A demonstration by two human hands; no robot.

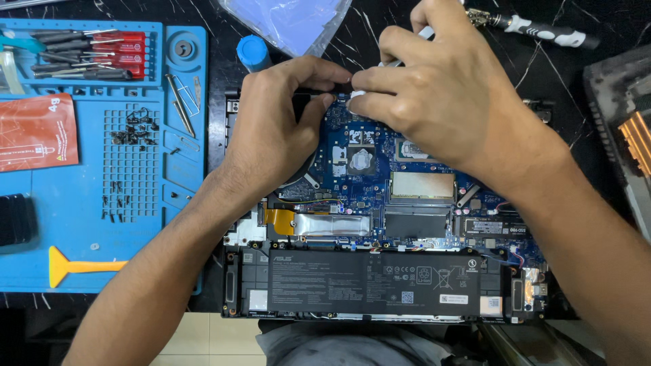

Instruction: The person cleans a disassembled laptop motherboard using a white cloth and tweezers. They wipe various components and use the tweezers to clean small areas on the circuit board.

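An opened laptop (380, 285) lies in front of me, its blue circuit board (420, 203) and black battery (373, 279) exposed. My left hand (278, 129) rests over the board's upper left, fingers curled on a dark part near the fan. My right hand (441, 88) pinches a slim white and grey tool whose white tip (357, 100) touches the board's top edge. A bare chip with grey paste (361, 160) sits just below both hands.
A blue work mat (102, 224) lies at left with red-handled drivers (102, 51), loose black screws (135, 127), an orange pry tool (81, 266) and a red packet (37, 132). A blue cap (254, 53), a plastic bag (291, 24) and a screwdriver (542, 30) lie behind the laptop.
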